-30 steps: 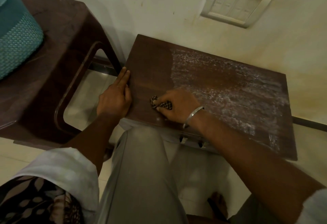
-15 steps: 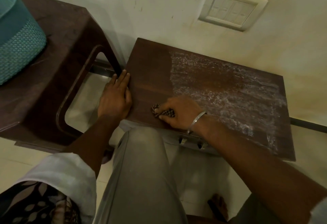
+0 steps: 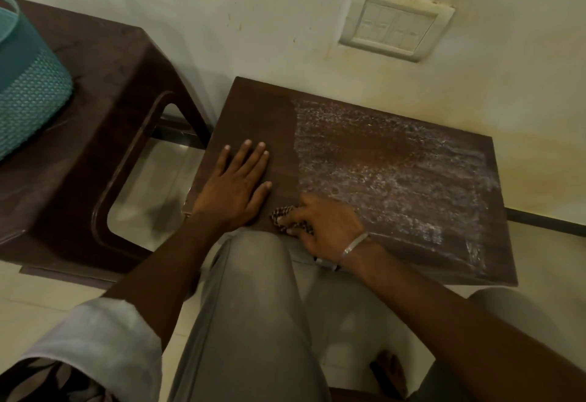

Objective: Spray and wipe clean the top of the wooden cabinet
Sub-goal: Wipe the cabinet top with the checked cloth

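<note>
While the right hand (image 3: pixel 326 224) is curling its fingers round a small checked cloth (image 3: pixel 283 213) and pressing it onto the near edge of the wooden cabinet (image 3: pixel 396 148), the left hand (image 3: pixel 236 186) is lying flat on the cabinet's left portion, fingers straight and slightly spread, gripping nothing. The cabinet is standing against the wall, its long axis running left to right along it. A white film (image 3: pixel 428 186) (spray or loosened dust, the frame is not settling which) is covering the cabinet's middle and right portions, while the left portion under the left hand is showing dark and clean. The boundary between the two is running from the cabinet's far edge to its near edge, meeting the latter about where the cloth is sitting. The coming stroke is turning on one relation: the unwiped film is lying to the right of the cloth and toward the cabinet's far edge, so the right hand is the nearer one and is probably needing to travel rightward along the long axis. Counted: one cabinet, one cloth, two hands, one film patch. Left of the cabinet, one dark stool (image 3: pixel 95 122) is carrying one teal basket (image 3: pixel 28 90); above the cabinet's far edge, one switch plate (image 3: pixel 394 29) is sitting on the wall. No spray bottle is showing.
</note>
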